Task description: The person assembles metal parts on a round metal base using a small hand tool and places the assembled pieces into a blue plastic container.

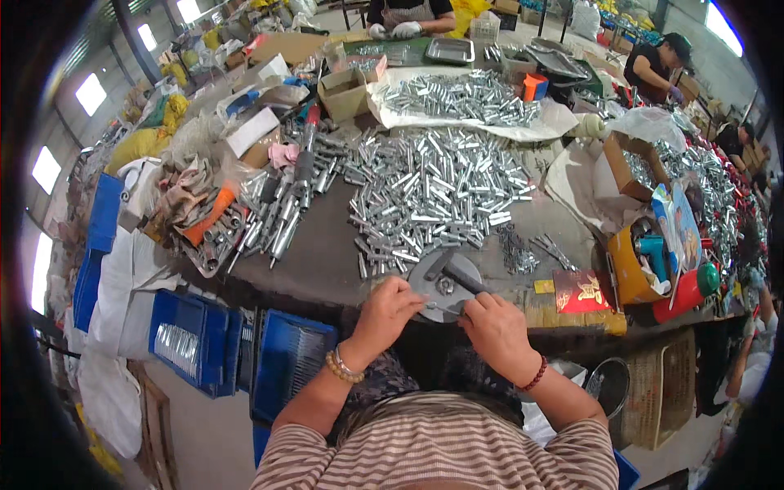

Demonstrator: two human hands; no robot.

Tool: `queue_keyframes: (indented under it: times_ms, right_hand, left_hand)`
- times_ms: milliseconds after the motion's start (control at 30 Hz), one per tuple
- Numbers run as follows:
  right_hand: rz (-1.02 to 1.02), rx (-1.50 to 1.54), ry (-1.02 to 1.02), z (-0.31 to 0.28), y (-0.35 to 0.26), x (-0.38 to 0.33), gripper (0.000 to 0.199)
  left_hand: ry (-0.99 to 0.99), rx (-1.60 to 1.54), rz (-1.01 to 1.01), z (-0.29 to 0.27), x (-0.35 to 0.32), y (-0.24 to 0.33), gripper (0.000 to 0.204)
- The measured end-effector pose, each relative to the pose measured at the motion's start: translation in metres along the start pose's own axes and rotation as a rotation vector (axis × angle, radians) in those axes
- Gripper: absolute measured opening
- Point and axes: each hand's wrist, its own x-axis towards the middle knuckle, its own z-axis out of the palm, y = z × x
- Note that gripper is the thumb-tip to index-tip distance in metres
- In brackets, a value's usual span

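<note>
At the table's front edge, over a round grey metal block (pixel 425 282), my left hand (pixel 382 317) is closed in a pinch. The small thing at its fingertips is too fine to name. Just across from it, my right hand (pixel 500 333) is also closed, its fingertips around the end of a thin metal piece that reaches toward the left hand. A hammer (pixel 465 279) lies across the block, its head at the far side and its handle running toward my right hand. Small metal bits (pixel 445 286) rest on the block beside the handle.
Beyond the block spreads a big pile of silvery metal parts (pixel 433 184). Power screwdriver (pixel 304 159) and long metal tools lie left. A red card (pixel 581 291) and yellow container (pixel 635 269) are right. Blue bins (pixel 286 367) stand low left. Other people (pixel 657 69) work further off.
</note>
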Motion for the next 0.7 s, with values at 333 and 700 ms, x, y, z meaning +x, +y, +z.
queue_keyframes:
  times_ms: [333,700]
  right_hand:
    - [0.31,0.515,-0.285,0.009,-0.01,0.003,0.023]
    - [0.424,0.732,-0.358,0.028,-0.041,-0.016,0.032]
  left_hand:
    - [0.241,-0.148,-0.219,0.018,-0.017,0.009,0.031]
    - [0.182,-0.793,-0.662,0.017,-0.035,0.04,0.058]
